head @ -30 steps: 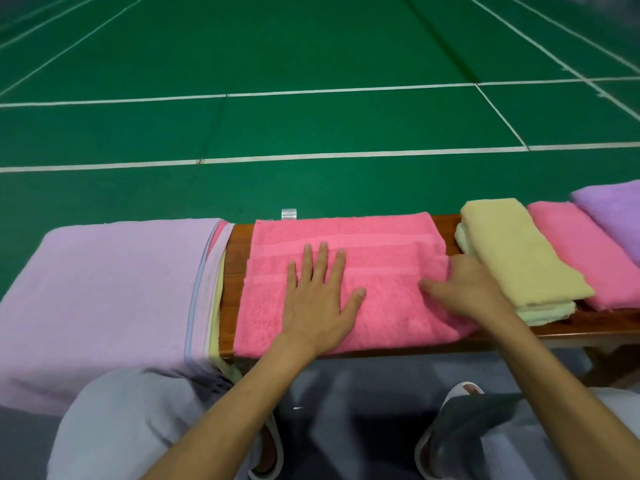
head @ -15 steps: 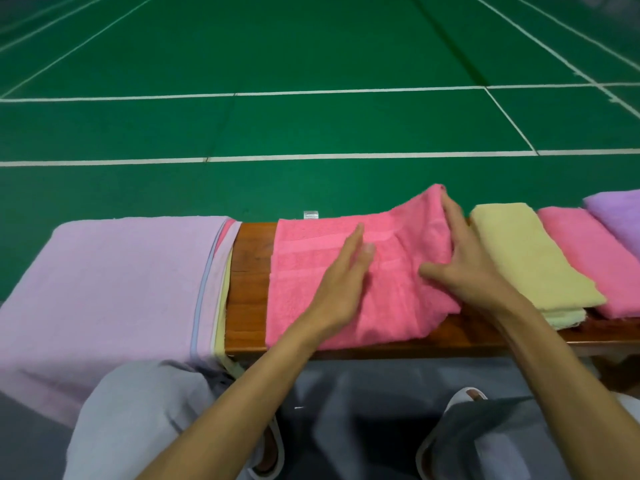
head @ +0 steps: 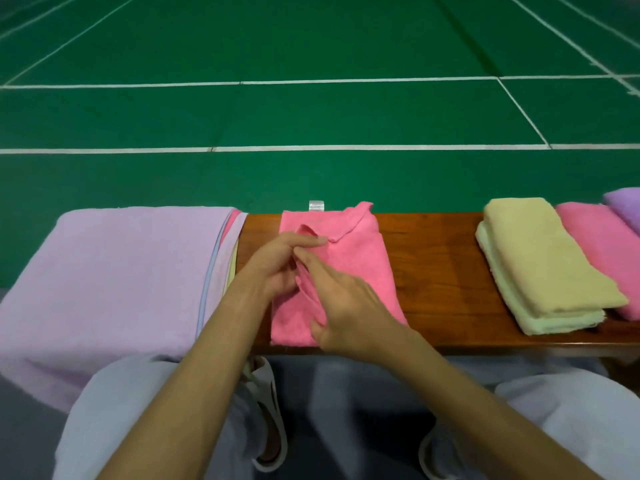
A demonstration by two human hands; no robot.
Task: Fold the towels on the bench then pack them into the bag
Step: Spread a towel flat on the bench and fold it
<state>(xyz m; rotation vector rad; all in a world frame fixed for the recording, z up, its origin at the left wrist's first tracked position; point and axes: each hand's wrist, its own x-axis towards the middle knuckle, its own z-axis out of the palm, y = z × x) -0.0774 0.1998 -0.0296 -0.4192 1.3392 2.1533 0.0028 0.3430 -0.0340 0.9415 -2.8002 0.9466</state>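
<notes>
A pink towel [head: 360, 258] lies on the wooden bench [head: 433, 258], folded over into a narrow strip with a white tag at its far edge. My left hand [head: 277, 261] pinches a loose edge of the pink towel near its left side. My right hand [head: 346, 303] lies across the towel's near half, fingers reaching to that same edge, thumb near the front. At the bench's left end sits a stack of unfolded towels [head: 114, 282], lilac on top. To the right lie a folded yellow towel [head: 543, 265], a folded pink towel [head: 602, 251] and a lilac one [head: 627, 206].
Green court floor with white lines [head: 311, 147] stretches beyond the bench. My knees in pale trousers [head: 138, 410] and white slippers [head: 266, 410] are below the bench's front edge. Bare wood shows between the pink towel and the yellow one. No bag is in view.
The right hand carried the pink towel's right half over to the left, halving its width. Both hands now meet at the towel's left edge; earlier the left hand lay flat on it.
</notes>
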